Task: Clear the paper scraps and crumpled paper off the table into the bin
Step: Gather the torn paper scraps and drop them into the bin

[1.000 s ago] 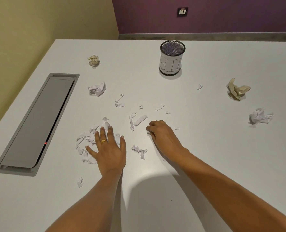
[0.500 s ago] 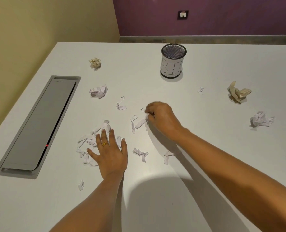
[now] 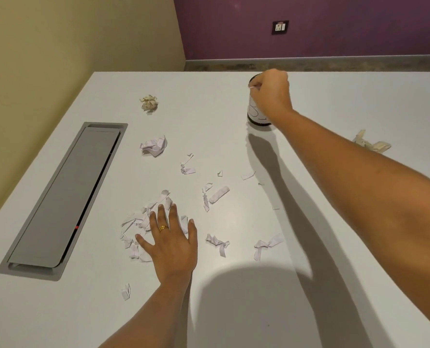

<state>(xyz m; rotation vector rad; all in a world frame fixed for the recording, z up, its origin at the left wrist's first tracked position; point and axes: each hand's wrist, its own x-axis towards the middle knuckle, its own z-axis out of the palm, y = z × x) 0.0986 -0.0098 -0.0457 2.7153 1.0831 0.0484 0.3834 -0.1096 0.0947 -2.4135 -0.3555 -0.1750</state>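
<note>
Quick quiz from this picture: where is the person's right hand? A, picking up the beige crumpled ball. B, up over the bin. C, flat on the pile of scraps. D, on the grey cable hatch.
B: the right hand is closed over the top of the bin, pinching a small white scrap, while the left hand lies flat on the scrap pile.

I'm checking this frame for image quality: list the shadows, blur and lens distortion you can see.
Head view: soft overhead light; the right hand over the bin throws a long forearm shadow across the table, and a broad rounded shadow lies near the bottom edge. Wide-angle lens makes the table edges splay outward. The left hand on the paper scraps is sharp; no strong glare.
</note>
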